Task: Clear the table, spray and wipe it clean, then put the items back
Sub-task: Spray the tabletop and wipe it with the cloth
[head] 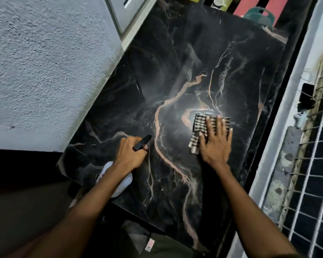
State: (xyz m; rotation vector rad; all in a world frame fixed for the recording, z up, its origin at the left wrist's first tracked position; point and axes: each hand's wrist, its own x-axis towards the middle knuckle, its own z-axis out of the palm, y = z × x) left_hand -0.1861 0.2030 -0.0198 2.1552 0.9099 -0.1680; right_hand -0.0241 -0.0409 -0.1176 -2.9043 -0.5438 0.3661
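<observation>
A black marble-patterned table [175, 81] with pink veins fills the middle of the view. My right hand [215, 144] lies flat, fingers spread, pressing a black-and-white striped cloth [200, 125] onto the tabletop right of centre. My left hand [131, 154] is closed around a spray bottle near the table's left front edge. The black nozzle [142, 145] pokes out past my fingers, and the white body [117, 180] shows under my wrist. The surface near the cloth shines wet.
A rough white wall [45, 71] runs along the table's left side. At the far end lie a yellow-green mug [221, 2], a green item [259, 15] and a pink surface. A white ledge and wire grille [309, 164] border the right side.
</observation>
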